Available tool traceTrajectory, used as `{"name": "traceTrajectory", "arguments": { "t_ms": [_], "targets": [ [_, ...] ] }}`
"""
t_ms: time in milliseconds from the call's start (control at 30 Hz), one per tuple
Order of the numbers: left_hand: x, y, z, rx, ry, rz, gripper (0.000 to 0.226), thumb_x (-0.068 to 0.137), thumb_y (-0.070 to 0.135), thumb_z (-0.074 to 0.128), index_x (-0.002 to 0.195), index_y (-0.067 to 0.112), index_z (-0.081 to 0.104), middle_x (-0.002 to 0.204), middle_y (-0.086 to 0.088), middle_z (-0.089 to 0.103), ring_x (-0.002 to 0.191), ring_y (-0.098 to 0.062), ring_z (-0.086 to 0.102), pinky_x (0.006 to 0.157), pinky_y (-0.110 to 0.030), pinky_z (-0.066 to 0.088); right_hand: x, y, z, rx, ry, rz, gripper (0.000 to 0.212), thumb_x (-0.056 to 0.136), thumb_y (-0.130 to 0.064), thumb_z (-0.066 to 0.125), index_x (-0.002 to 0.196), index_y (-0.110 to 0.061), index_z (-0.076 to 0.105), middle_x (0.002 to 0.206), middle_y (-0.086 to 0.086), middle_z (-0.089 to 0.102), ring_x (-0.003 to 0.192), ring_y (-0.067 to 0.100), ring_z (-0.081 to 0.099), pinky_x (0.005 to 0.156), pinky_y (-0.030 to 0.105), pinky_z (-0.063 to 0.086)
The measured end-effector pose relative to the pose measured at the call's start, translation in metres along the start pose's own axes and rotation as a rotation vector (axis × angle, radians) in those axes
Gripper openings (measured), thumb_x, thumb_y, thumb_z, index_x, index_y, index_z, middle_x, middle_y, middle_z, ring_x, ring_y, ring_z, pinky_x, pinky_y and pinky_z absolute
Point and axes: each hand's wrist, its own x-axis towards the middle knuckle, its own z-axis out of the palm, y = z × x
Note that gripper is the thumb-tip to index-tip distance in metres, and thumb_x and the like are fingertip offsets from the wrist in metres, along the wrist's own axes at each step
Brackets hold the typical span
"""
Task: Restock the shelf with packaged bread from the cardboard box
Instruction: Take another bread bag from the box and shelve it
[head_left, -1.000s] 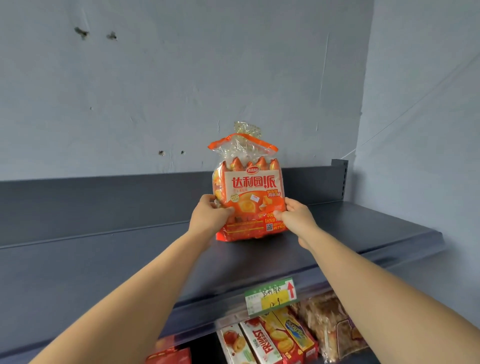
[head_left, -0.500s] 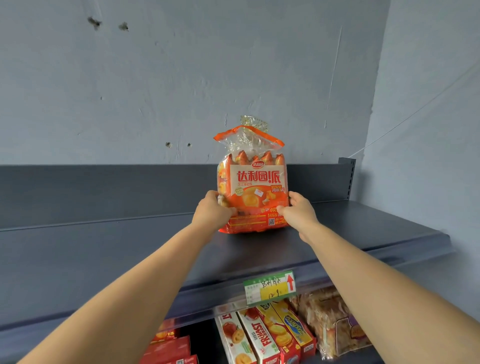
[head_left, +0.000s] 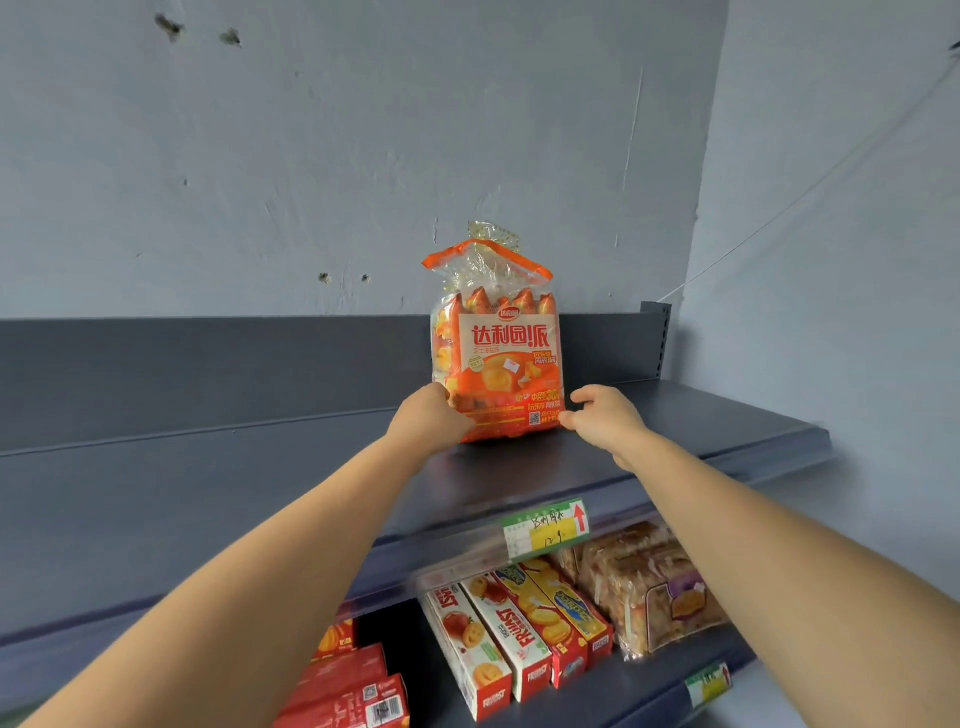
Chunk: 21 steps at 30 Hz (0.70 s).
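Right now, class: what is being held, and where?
The orange bread bag, by its lower left edge in the left hand; the right hand is open beside it.

Head-worn view, facing forward and up, close to the shelf.

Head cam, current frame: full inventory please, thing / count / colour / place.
bread bag: 1, orange with clear top, upright on the top shelf near the back panel
top shelf: 1, dark grey, otherwise bare in view
price tag: 1, green and yellow with red arrow, on the top shelf's front edge
biscuit boxes: about 4, white, red and yellow, lower shelf, centre
red boxes: several, count unclear, lower shelf, left
brown bread pack: 1, clear wrap, lower shelf, right
second price tag: 1, green and yellow, blurred, lower shelf edge
wall: pale blue-grey, scuffed
left hand: touching the bag's lower left
right hand: open, fingertips at the bag's lower right corner
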Motion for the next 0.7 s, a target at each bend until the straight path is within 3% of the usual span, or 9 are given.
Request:
{"name": "traceTrajectory", "arguments": {
  "t_ms": [67,167,567,700],
  "targets": [
    [-0.006,-0.002,-0.003,0.028,-0.033,0.026,0.041,0.091,0.021,0.059,0.13,0.01,0.05,0.128,-0.009,0.056,0.107,-0.024,0.053,0.082,-0.031,0.044,-0.011,0.002,-0.002,-0.036,0.04,0.012,0.049,0.093,-0.023,0.062,0.139,-0.012,0.049,0.143,0.006,0.05,0.13,0.026,0.047,0.104,0.037,0.039],
    [-0.015,-0.004,-0.007,0.051,-0.089,0.107,0.041,0.091,0.022,0.059,0.13,0.01,0.05,0.127,-0.009,0.056,0.103,-0.024,0.053,0.079,-0.03,0.043,-0.034,0.005,-0.006,-0.063,0.1,0.047,0.047,0.092,-0.024,0.063,0.136,-0.013,0.052,0.142,0.005,0.051,0.13,0.026,0.048,0.108,0.041,0.04],
    [-0.094,-0.009,-0.007,0.141,-0.221,0.688,0.039,0.088,0.022,0.061,0.122,0.003,0.057,0.121,-0.015,0.062,0.111,-0.032,0.058,0.091,-0.04,0.05,-0.199,0.002,-0.018,-0.244,0.355,0.326,0.046,0.092,-0.025,0.062,0.136,-0.012,0.052,0.141,0.008,0.052,0.128,0.027,0.049,0.107,0.036,0.039],
    [-0.131,-0.023,-0.003,0.19,-0.276,0.786,0.034,0.089,0.027,0.06,0.118,0.009,0.061,0.117,-0.014,0.064,0.108,-0.032,0.059,0.088,-0.04,0.052,-0.261,-0.002,-0.014,-0.357,0.342,0.401,0.047,0.092,-0.025,0.061,0.137,-0.013,0.053,0.141,0.008,0.05,0.129,0.026,0.047,0.107,0.034,0.039]
  ]
}}
